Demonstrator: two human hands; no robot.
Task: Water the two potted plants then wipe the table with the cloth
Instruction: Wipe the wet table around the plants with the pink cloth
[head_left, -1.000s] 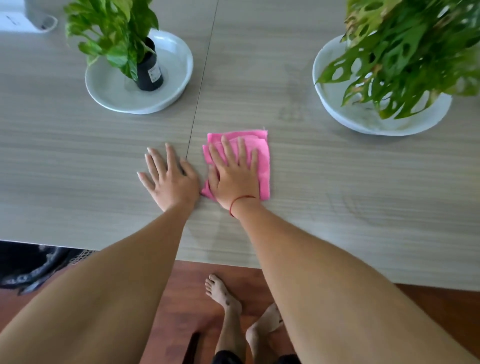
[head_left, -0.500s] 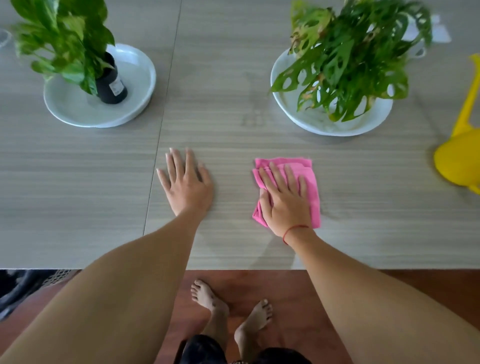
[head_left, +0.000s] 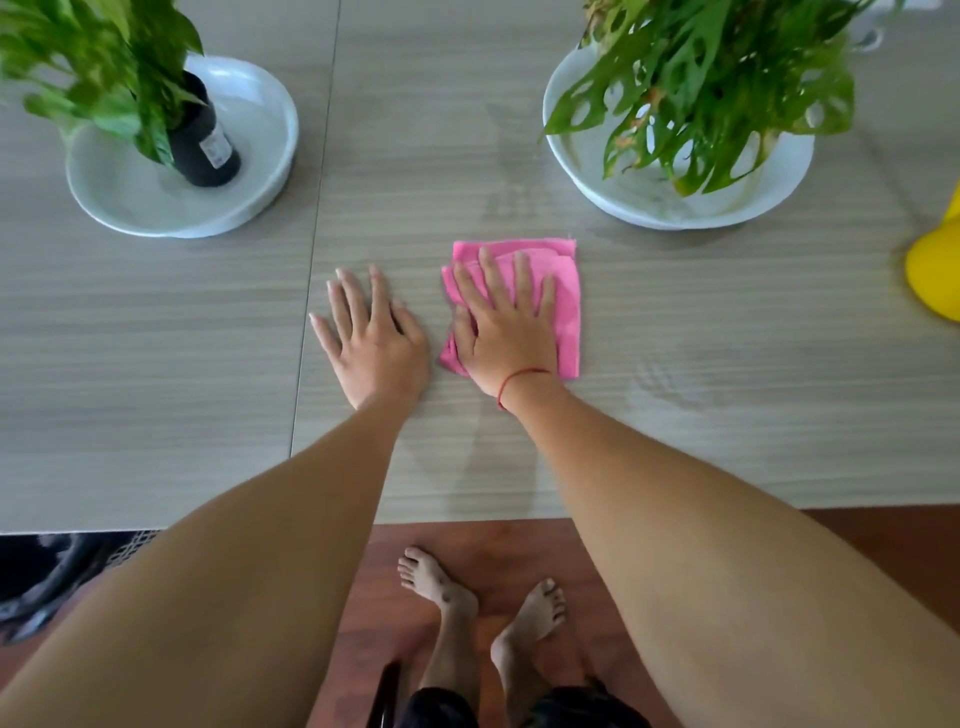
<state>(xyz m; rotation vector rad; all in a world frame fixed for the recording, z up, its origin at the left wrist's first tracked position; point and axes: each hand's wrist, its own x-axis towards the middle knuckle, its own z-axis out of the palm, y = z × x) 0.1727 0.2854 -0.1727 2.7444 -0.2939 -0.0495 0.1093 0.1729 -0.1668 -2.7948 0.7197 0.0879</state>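
A folded pink cloth (head_left: 569, 291) lies on the grey wood-grain table (head_left: 156, 338), between the two plants. My right hand (head_left: 506, 327) presses flat on it with fingers spread, covering most of its left part. My left hand (head_left: 371, 338) rests flat and bare on the table just left of the cloth. A leafy plant (head_left: 104, 67) in a black pot (head_left: 205, 150) stands in a white dish (head_left: 249, 104) at the far left. At the far right, a holed-leaf plant (head_left: 717, 78) fills a white bowl (head_left: 649, 208).
A yellow watering can (head_left: 935, 270) shows partly at the right edge. Faint wet streaks (head_left: 675, 384) mark the table right of the cloth. The table's front edge runs just above my bare feet (head_left: 483, 608) on the red-brown floor. Something dark sits at the lower left.
My right hand slid the cloth to the right away from my left hand, then back left toward it. My left hand stayed flat on the table.
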